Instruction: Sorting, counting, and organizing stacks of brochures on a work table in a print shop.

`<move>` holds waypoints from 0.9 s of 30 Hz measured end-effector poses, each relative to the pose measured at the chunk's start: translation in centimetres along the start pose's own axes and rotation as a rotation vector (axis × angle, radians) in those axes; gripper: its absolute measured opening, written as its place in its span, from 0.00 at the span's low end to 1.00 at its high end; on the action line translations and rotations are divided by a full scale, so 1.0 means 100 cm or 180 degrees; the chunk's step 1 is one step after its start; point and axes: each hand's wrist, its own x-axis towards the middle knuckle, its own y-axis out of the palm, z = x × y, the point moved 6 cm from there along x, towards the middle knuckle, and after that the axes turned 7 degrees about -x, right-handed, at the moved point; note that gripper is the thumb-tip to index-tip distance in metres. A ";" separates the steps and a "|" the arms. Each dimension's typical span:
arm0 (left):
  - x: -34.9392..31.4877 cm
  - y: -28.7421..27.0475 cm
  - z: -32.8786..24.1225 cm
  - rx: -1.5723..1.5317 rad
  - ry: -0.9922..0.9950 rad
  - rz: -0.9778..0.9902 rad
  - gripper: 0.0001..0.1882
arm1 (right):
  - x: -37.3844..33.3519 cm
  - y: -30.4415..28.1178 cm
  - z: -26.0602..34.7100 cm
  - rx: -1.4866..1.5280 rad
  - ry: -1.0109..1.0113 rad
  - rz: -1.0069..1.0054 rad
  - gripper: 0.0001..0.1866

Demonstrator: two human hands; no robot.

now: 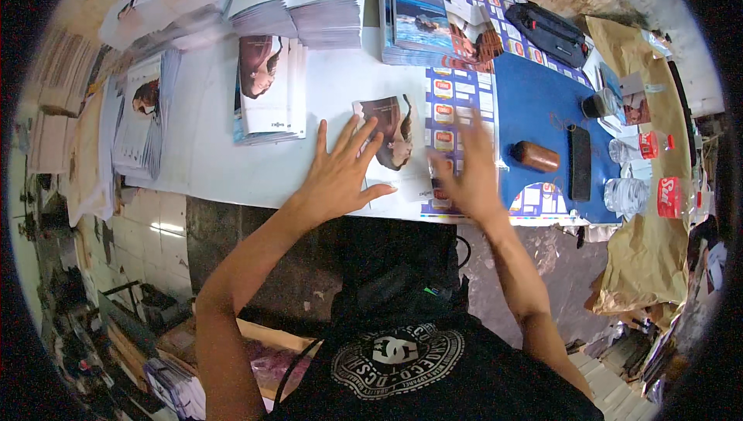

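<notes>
A printed booklet (395,131) lies on the white tabletop in front of me, its cover a picture of a person with dark hair on a pale ground. My left hand (337,169) rests with spread fingers on its left side, the fingertips over the cover. Just right of the booklet is my right hand (472,177), blurred by motion, its fingers stretched out and the thumb apart; nothing shows in it. Whether the right hand touches the paper I cannot tell. A stack of similar booklets (271,92) lies beyond my left hand.
More booklet stacks (329,3) fill the far side, with another pile (143,115) at left. Booklets with a blue cover (418,22) lie at the back. On the blue sheet (534,104) at right are a brown rounded object (535,156), a black bar (579,164) and plastic bottles (627,196).
</notes>
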 end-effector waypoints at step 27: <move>0.006 -0.013 -0.003 0.0117 0.0065 0.0034 0.45 | 0.051 0.047 0.041 -0.0764 -0.0136 0.0130 0.22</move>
